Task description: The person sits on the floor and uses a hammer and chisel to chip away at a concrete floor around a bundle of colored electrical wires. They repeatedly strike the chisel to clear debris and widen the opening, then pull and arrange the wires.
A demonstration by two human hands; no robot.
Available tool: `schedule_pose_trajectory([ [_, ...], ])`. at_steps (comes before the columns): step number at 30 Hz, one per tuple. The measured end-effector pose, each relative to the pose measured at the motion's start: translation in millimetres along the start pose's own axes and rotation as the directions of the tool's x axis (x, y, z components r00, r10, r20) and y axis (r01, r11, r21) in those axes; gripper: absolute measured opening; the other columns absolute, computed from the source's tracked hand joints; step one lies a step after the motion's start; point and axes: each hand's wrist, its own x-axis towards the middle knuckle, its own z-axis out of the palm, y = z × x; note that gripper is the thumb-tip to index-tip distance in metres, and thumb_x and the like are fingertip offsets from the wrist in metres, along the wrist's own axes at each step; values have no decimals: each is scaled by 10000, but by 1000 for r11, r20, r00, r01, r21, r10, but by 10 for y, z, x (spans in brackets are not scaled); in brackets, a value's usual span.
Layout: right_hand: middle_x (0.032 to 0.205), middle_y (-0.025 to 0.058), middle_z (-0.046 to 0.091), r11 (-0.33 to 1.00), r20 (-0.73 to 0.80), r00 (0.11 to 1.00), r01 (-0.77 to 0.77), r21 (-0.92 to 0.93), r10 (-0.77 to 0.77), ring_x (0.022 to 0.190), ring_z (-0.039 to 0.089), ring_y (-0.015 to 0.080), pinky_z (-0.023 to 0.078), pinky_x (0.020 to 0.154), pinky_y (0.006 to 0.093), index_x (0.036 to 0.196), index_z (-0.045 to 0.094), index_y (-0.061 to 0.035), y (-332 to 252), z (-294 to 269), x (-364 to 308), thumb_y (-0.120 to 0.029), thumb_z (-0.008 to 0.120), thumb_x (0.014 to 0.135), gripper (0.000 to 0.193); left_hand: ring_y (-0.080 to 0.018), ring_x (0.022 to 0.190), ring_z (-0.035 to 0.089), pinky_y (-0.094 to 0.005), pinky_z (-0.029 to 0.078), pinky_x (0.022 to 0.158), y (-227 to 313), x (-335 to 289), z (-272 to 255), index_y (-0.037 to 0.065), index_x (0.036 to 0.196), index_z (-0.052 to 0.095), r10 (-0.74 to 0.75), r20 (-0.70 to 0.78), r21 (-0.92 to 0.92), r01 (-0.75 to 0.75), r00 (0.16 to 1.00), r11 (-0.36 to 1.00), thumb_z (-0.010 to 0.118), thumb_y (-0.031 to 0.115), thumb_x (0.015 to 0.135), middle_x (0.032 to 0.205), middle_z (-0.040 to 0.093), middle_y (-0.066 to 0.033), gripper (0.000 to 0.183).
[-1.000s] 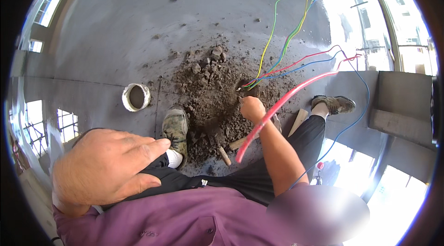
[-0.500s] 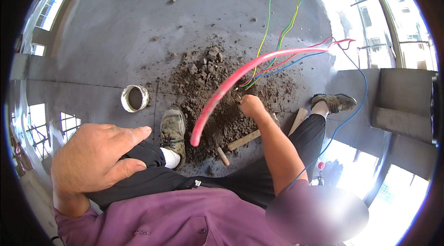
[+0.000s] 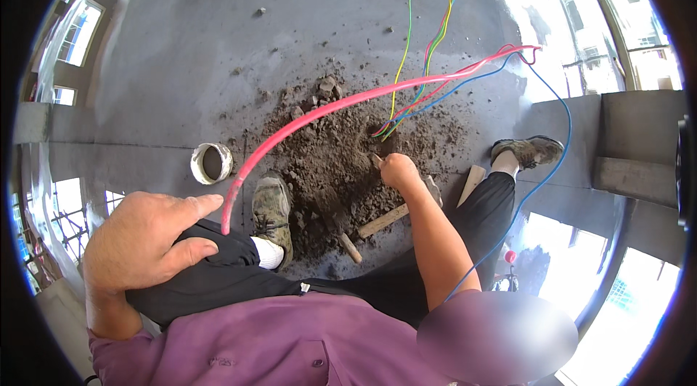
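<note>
My left hand (image 3: 152, 237) is raised over my left thigh, its index finger and thumb spread apart with nothing between them. Just past the fingertip hangs the free end of a red flexible tube (image 3: 341, 104), which arches across the view to the right. My right hand (image 3: 399, 170) is closed low over a heap of brown soil and rubble (image 3: 319, 146). A small pale tip shows at its fingers; what it belongs to is hidden. Beyond that hand, yellow, green, red and blue electrical wires (image 3: 392, 124) come out of the soil.
A whitish round tub (image 3: 212, 163) stands left of the heap. Two wooden handles (image 3: 385, 220) lie at its near side, and a wooden strip (image 3: 472, 184) rests by my right leg. My camouflage shoes (image 3: 271, 212) flank the soil. A loose blue wire (image 3: 569, 124) loops down the right side.
The red tube's near end has swung left, from above the soil to beside my left hand. My right hand stays at nearly the same spot; the view has shifted slightly.
</note>
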Motion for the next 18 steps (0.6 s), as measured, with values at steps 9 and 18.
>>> schedule_pose_trajectory([
  [9,894,275,694,978,-36,997,-59,200,67,915,677,431,550,822,483,859,719,29,-314,-96,41,-272,576,908,336,-396,890,682,-421,532,763,69,58,17,-8,1242,606,13,-60,-44,-16,998,999,739,244,831,971,700,-225,500],
  [18,782,263,621,858,-419,908,214,467,1,790,616,473,485,697,528,845,581,2,-1168,-684,-230,-293,584,937,309,-399,905,685,-409,539,768,-5,-26,154,6,1242,603,80,-161,-47,-88,984,995,737,237,851,976,708,-216,474],
])
